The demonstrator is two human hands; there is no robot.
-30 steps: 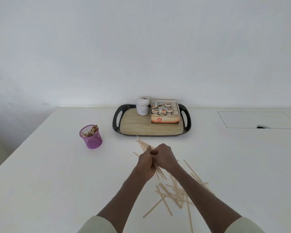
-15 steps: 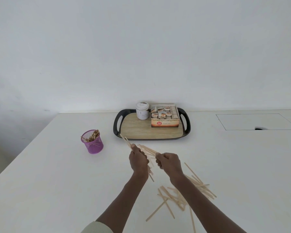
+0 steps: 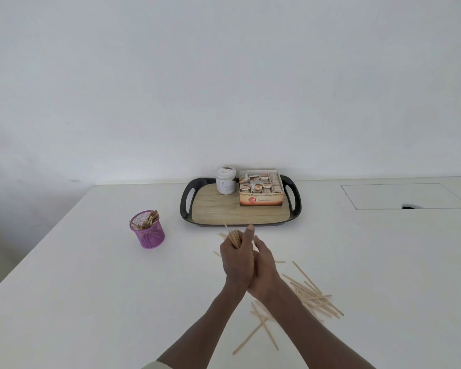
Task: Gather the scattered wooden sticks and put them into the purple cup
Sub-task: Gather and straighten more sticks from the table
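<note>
Fingers (image 3: 246, 237) of both hands wrapped tight round a bunch of sticks (image 3: 233, 238), left hand (image 3: 236, 258) against right hand (image 3: 264, 267); purple cup (image 3: 147, 233) sits off left on the desk (image 3: 91, 288).

I've got one view only, the head cam, so no 2nd view to share anything w/. It sits above the near edge of the white table (image 3: 85, 275), facing fwd and down toward the far wall. Taking the black tray (image 3: 188, 213) as landmark: it's mid-frame, at moderate range, against the table's far edge. Near side of the tray, both forearms enter from the bottom of frame, closest to the lens. Wide-angle, table edges splay outward.
</note>
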